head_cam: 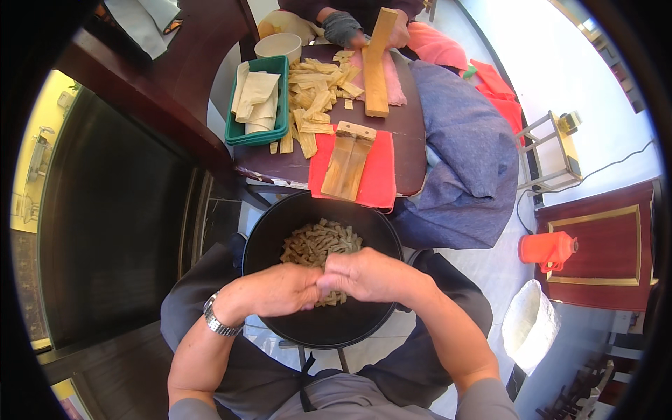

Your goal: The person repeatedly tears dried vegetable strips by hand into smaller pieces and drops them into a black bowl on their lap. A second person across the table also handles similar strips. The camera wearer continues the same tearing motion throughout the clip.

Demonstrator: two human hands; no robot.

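Note:
My left hand [286, 289], with a metal watch on its wrist, and my right hand [352, 273] meet fingertip to fingertip over a round black basin [362, 328]. Their fingers are bent inward; whether something small is pinched between them is hidden. Beneath them in the basin lies a heap of short, twisted tan pieces [320, 241]. Beyond the basin, a grooved wooden block [349, 163] rests on a red cloth [386, 168] at the near edge of a dark table [409, 147]. Flat yellowish strips [315, 94] are piled on the table's left half.
Green stacked trays [283, 105] hold folded pale sheets, with a bowl [278, 46] behind. Across the table a person's hands, one in a grey glove [341, 29], are at a wooden block [378, 79]. Blue cloth [462, 157] hangs at right; a red thermos [546, 248] stands farther right.

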